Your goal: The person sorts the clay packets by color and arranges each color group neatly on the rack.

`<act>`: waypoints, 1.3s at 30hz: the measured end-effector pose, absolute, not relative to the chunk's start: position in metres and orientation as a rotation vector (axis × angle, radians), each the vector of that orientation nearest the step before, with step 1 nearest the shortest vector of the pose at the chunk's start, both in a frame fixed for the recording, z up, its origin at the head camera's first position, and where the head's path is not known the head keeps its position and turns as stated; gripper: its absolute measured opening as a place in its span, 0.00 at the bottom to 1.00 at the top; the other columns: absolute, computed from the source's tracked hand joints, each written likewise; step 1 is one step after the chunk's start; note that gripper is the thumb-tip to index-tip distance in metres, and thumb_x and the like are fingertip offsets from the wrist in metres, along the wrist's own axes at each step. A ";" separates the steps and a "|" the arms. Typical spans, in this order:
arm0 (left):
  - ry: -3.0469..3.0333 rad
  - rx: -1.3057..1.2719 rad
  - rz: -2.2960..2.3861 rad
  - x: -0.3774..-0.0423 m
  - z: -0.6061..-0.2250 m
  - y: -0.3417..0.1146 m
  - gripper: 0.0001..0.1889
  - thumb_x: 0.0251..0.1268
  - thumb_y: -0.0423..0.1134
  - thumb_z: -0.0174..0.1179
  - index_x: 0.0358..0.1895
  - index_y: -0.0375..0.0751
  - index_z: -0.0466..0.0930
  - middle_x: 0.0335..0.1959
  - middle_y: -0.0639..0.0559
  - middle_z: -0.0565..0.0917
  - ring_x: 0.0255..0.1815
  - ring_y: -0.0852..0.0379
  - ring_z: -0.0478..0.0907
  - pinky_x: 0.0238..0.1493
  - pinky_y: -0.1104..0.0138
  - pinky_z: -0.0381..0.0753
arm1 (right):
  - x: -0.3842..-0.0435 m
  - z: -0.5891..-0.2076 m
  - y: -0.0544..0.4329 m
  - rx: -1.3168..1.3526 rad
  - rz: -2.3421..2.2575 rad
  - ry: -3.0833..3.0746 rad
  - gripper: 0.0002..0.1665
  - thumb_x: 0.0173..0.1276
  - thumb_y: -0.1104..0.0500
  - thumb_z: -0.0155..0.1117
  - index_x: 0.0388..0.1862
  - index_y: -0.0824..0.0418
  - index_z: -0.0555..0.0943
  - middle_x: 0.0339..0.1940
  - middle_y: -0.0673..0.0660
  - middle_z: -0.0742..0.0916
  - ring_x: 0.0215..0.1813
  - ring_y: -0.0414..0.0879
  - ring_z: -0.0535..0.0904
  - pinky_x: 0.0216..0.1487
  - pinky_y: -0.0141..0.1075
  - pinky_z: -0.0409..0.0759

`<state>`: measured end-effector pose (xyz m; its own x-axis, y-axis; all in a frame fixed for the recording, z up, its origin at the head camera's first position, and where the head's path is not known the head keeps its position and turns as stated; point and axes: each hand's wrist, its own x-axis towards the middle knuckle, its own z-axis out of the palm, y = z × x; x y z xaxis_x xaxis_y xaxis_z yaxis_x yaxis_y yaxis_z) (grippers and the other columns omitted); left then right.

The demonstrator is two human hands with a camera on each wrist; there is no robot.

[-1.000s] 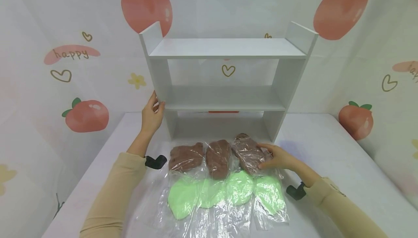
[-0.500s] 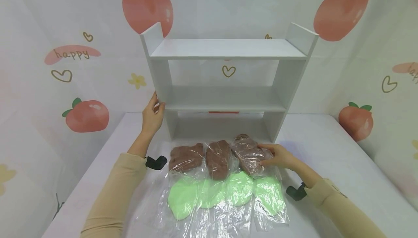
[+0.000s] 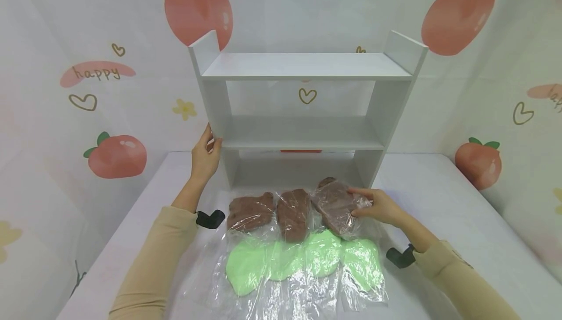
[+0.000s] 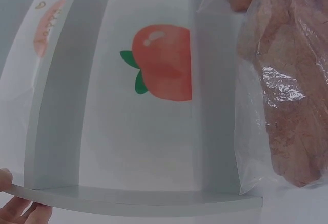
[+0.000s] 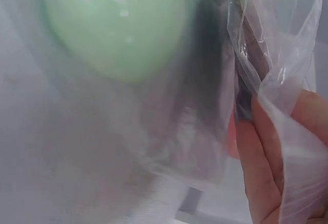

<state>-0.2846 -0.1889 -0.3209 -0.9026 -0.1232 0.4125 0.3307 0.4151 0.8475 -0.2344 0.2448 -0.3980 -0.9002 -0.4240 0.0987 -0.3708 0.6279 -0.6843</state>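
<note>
A white shelf unit [image 3: 303,144] stands on the table against the backdrop. My left hand [image 3: 204,160] grips the edge of its left side panel, the thumb in front and fingers on the outer side; the left wrist view shows them around the board. At the right, my right hand [image 3: 381,207] pinches the clear bag of brown clay-like stuff [image 3: 335,208], whose plastic is lifted and tilted towards the hand. In the right wrist view the fingers [image 5: 261,167] are seen through the loose plastic. Two more bags, a middle brown one [image 3: 292,215] and a left brown one [image 3: 250,211], lie alongside.
Several bags of light green stuff [image 3: 246,266] lie in a row nearer the front, their loose plastic overlapping. The backdrop [image 3: 281,12] with peach prints closes off the rear and sides. The white table [image 3: 421,203] extends left and right of the bags.
My right hand has raised the near part of the right brown bag and shifted slightly right and up with it. The left hand stays on the shelf unit.
</note>
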 end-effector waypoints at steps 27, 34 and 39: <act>-2.289 -0.156 -1.549 -0.269 -0.304 -0.181 0.29 0.72 0.31 0.43 0.74 0.40 0.48 0.70 0.33 0.60 0.64 0.32 0.67 0.66 0.50 0.69 | -0.225 -0.351 0.235 -0.747 -1.257 2.719 0.35 0.57 0.60 0.69 0.64 0.64 0.71 0.59 0.70 0.78 0.11 0.31 0.53 0.12 0.25 0.57; -2.261 -0.190 -1.507 -0.282 -0.319 -0.188 0.29 0.72 0.33 0.45 0.74 0.46 0.50 0.70 0.35 0.61 0.63 0.33 0.69 0.64 0.50 0.72 | -0.222 -0.344 0.232 -0.804 -1.280 2.702 0.34 0.57 0.61 0.69 0.63 0.64 0.71 0.58 0.70 0.79 0.11 0.30 0.53 0.11 0.25 0.57; -2.247 -0.196 -1.489 -0.286 -0.323 -0.190 0.29 0.71 0.32 0.46 0.73 0.47 0.51 0.69 0.36 0.63 0.62 0.34 0.71 0.63 0.51 0.74 | -0.218 -0.337 0.229 -0.883 -1.294 2.702 0.33 0.56 0.62 0.69 0.62 0.64 0.72 0.57 0.69 0.79 0.11 0.29 0.51 0.11 0.25 0.57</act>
